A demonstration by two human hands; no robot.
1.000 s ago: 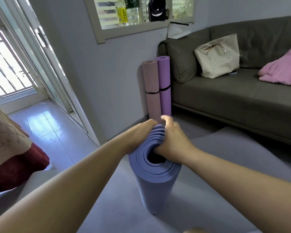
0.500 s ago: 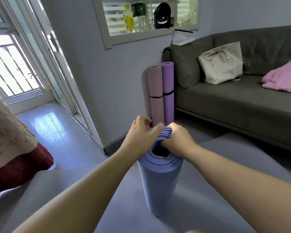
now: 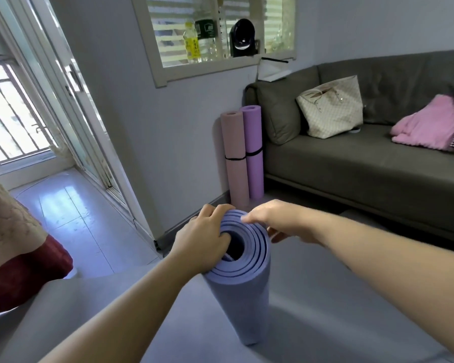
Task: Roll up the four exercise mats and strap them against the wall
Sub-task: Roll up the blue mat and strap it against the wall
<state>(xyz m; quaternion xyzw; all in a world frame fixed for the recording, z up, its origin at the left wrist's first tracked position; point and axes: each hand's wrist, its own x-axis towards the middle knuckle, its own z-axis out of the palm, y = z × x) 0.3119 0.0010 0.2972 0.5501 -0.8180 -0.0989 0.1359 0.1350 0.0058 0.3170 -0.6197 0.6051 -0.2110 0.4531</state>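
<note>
Blue rolled mat (image 3: 243,284) upright, left hand (image 3: 199,239) gripping its rim.

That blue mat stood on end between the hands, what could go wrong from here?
The blue rolled mat shows no strap and its coils gape; if the left hand releases the rim, it may spring open. It stands on end on the grey floor mat, the right hand only touching its rim, so it might topple.

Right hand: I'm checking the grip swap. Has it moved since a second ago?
Yes. The right hand has left the core of the blue mat roll and moved to its rim's far-right side, toward the sofa.
</note>
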